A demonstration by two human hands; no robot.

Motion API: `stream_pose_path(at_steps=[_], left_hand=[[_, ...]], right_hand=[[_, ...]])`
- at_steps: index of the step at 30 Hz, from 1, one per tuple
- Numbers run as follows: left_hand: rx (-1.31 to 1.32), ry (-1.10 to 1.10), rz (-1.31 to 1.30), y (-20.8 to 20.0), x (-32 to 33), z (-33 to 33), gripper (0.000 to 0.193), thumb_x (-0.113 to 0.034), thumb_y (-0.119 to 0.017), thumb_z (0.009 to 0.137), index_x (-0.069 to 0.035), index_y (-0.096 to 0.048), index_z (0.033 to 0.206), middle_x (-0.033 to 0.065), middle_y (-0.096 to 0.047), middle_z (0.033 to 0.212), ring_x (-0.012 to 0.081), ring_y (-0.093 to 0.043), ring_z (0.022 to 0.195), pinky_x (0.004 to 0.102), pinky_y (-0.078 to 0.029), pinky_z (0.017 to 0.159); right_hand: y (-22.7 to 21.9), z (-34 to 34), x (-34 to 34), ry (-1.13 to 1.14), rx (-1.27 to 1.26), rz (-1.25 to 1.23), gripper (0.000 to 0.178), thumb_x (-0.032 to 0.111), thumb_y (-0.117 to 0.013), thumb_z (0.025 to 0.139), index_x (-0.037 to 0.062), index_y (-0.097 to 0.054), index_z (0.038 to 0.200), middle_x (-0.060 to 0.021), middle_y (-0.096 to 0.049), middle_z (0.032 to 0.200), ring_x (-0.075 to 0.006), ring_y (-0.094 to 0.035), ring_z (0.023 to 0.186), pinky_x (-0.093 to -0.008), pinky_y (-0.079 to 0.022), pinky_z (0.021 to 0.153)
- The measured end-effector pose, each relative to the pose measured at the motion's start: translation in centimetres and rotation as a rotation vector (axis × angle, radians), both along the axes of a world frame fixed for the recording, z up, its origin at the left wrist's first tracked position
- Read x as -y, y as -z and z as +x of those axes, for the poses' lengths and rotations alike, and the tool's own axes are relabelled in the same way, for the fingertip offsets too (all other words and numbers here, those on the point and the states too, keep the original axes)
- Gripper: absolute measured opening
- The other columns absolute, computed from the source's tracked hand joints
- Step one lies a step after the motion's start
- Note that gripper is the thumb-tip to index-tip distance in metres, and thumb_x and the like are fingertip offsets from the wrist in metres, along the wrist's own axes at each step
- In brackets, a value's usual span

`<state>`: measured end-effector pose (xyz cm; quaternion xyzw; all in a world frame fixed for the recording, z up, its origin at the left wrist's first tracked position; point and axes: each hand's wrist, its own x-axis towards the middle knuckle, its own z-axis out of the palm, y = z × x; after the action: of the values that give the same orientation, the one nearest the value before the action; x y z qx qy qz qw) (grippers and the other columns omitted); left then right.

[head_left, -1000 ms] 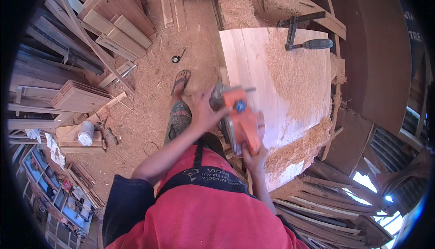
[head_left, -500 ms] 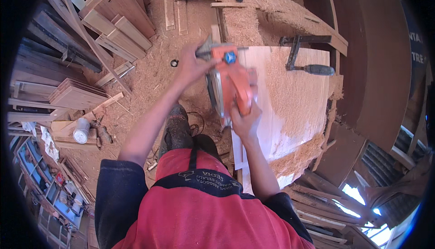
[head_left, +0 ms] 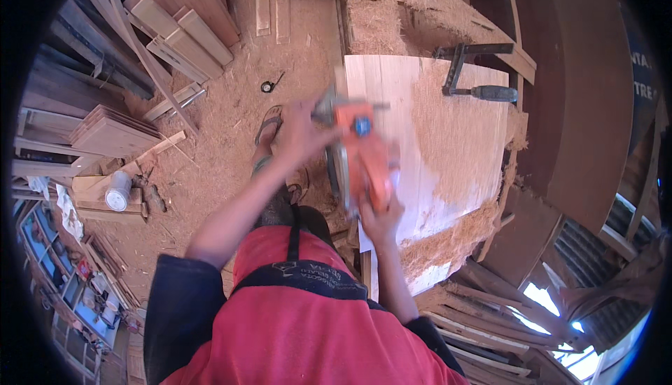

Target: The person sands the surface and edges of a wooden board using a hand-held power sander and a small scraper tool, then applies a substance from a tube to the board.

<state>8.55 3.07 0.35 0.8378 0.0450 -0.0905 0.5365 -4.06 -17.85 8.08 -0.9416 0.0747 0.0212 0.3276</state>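
Note:
An orange electric planer [head_left: 369,157] with a blue knob rests along the left edge of a wide, pale wooden panel [head_left: 441,129]. My right hand [head_left: 381,221] is wrapped round its rear handle. At its front left side, my left hand [head_left: 302,133] grips the planer's edge, thumb reaching toward the knob; motion smears the fingers somewhat. A bar clamp [head_left: 458,73] with a dark handle sits on the far right part of the panel. Rougher shavings-covered wood shows on the panel's right side, while the strip nearest the planer looks smooth.
Shavings [head_left: 448,245] heap along the panel's near edge. Stacked boards [head_left: 185,17] lean at the far left. A round black object [head_left: 267,87], perhaps a tape measure, and a tin can [head_left: 119,192] lie on the dusty floor. My sandalled foot [head_left: 269,122] stands left of the bench.
Both hands have drawn the planer back toward me along the panel's left edge, baring its far left corner. My sandalled foot has come into sight.

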Motion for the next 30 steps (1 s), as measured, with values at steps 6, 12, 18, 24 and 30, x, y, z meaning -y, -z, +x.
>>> stream_pose_path(at_steps=[6,12,18,24,30], left_hand=[[-0.125,0.012,-0.043,-1.0,4.4,-13.3,0.1,-0.05,-0.088,0.068,-0.003,-0.046,0.145,0.0217,-0.048,0.12,0.0378,-0.044,0.113,0.0479,-0.04,0.101],[-0.049,-0.041,0.012,0.2,1.6,-4.7,0.095,-0.045,-0.089,0.068,-0.001,-0.049,0.142,0.0212,-0.052,0.12,0.0371,-0.051,0.116,0.0446,-0.043,0.102],[0.086,-0.071,-0.009,2.0,-3.1,10.5,0.087,-0.046,-0.089,0.068,0.002,-0.058,0.133,0.026,-0.062,0.123,0.0351,-0.062,0.114,0.0433,-0.049,0.098],[0.319,-0.228,0.016,6.3,-6.5,20.7,0.083,-0.051,-0.088,0.068,0.003,-0.065,0.126,0.0209,-0.071,0.113,0.0281,-0.07,0.101,0.0365,-0.054,0.09],[0.053,0.003,-0.086,1.9,-2.4,8.7,0.081,-0.047,-0.087,0.067,-0.001,-0.063,0.129,0.0203,-0.07,0.112,0.0333,-0.066,0.104,0.0427,-0.05,0.096]], right_hand=[[-2.0,-12.9,3.9,0.176,-0.26,0.182,0.026,0.01,-0.073,0.076,-0.0015,-0.068,0.099,-0.017,-0.071,0.082,-0.0214,-0.071,0.076,-0.0383,-0.055,0.071],[-0.5,-4.2,1.3,0.127,-0.177,0.251,0.022,0.009,-0.071,0.079,-0.0024,-0.067,0.097,-0.0141,-0.07,0.078,-0.019,-0.069,0.071,-0.0354,-0.054,0.068],[0.0,12.2,-4.4,-0.047,0.096,0.233,0.023,0.01,-0.071,0.081,-0.0026,-0.065,0.098,-0.0181,-0.068,0.078,-0.0224,-0.069,0.071,-0.0376,-0.053,0.065],[2.2,22.0,-7.0,0.005,-0.082,0.28,0.03,0.015,-0.073,0.08,-0.0016,-0.059,0.1,-0.0233,-0.065,0.078,-0.0371,-0.07,0.074,-0.045,-0.052,0.064],[1.1,9.2,-2.5,-0.023,0.047,0.125,0.028,0.019,-0.076,0.081,-0.0023,-0.062,0.094,-0.0244,-0.066,0.078,-0.04,-0.069,0.07,-0.0442,-0.053,0.063]])
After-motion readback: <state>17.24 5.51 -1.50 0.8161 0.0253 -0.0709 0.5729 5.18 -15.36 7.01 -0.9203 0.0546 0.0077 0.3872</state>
